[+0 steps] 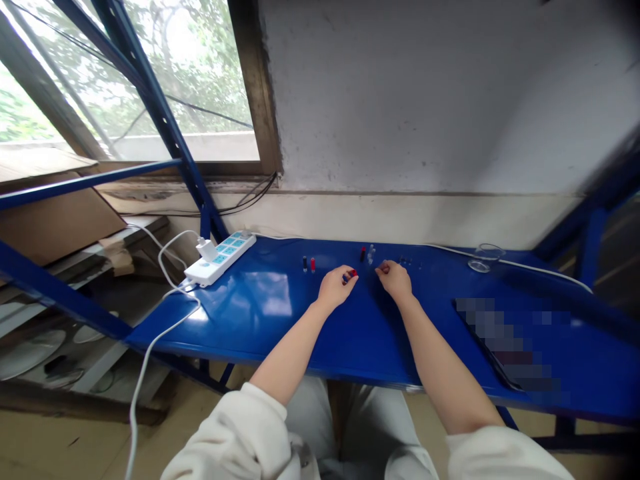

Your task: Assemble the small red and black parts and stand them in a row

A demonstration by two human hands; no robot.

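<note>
My left hand (336, 287) is closed around a small red-topped piece (354, 273); a dark bit also shows between its fingers. To its right, my right hand (396, 280) has thumb and fingertips pinched together, and whatever they hold is too small to make out. Beyond the hands, a small black-and-red cylinder (363, 254) stands beside several clear little pieces (371, 254). A black cylinder (305, 264) and a red cylinder (313, 265) stand upright, left of my left hand. More tiny clear pieces (405, 261) lie behind my right hand.
The blue table (240, 327) carries a white power strip (220, 261) with a plugged-in cord at the left. A clear round container (480, 265) sits at the back right, by a white cable (545, 270). A dark flat object, blurred out, lies at the right.
</note>
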